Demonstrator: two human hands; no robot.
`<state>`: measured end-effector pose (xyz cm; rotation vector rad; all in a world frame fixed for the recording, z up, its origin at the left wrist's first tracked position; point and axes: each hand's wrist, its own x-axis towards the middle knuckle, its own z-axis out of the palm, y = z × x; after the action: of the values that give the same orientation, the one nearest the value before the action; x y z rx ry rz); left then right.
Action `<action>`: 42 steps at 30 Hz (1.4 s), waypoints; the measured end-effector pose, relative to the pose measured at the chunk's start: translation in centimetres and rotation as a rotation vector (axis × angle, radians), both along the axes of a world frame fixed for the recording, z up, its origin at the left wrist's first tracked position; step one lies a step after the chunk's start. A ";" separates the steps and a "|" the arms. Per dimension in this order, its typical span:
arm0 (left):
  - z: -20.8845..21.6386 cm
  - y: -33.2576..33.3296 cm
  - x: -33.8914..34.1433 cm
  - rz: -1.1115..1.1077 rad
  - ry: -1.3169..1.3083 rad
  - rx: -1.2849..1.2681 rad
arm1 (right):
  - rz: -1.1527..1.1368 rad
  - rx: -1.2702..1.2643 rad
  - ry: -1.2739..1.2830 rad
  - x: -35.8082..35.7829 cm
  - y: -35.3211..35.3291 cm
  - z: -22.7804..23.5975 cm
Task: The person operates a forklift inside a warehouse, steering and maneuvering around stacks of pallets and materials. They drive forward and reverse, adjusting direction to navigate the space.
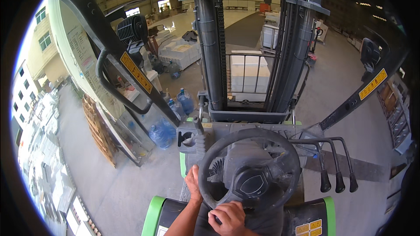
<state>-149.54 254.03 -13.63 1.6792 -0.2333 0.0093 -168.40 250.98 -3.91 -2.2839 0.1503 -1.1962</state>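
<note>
Concrete floor (131, 179) of a large shed, dim ahead and bright at left, viewed from a forklift seat. Steering wheel (251, 183) dead centre, just behind dashboard (221, 127) — within reach of both hands. Right hand (228, 217) at lower rim, fingers curled down over it, likely for leverage close to the body. Left hand (193, 185) at left rim, thumb side up, fingers bent; palm side hidden, so cannot tell if wrapped round or merely resting alongside. Three black-knobbed levers (339, 182) to the right, untouched, probably set there for easy reach off the wheel. Mast (209, 48) straight ahead, uprights spaced apart, presumably for a sight gap; guard bars (239, 54) between, probably as backstop, pale box (250, 78) beyond. Blue water jugs (159, 135) and leaning wooden pallet (97, 133) at left — seemingly parked aside.
</note>
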 end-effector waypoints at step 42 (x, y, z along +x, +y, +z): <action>0.4 -1.9 0.6 -0.028 0.038 -0.093 | -0.454 0.163 -0.031 -7.1 -4.1 -1.6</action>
<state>-148.97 252.12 -13.26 1.5822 -0.2249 -0.0321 -175.46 246.85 -5.50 -2.1482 0.7599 -1.3778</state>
